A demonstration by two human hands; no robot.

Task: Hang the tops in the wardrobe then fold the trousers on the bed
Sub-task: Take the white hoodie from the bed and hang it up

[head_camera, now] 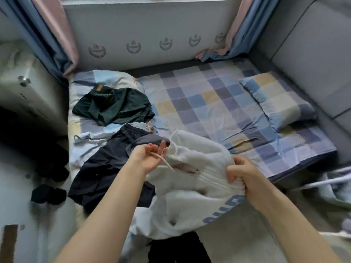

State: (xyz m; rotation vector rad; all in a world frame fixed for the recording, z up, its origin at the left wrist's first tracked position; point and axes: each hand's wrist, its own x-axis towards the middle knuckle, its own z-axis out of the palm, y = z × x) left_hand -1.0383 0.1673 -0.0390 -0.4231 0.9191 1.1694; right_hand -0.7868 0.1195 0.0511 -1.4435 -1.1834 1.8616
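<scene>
The person stands at the foot of the bed (218, 103) with a white hoodie (191, 188) bunched at about six o'clock, the right hand (241, 173) gripping a fold of its fabric and the left hand (150, 158) loosely pinching its drawstring (167, 165). This looks like the hanging step for a top. Next it likely needs shaking straight; the dark trousers (106, 168) wait at eight o'clock, a green garment (114, 107) at ten.
</scene>
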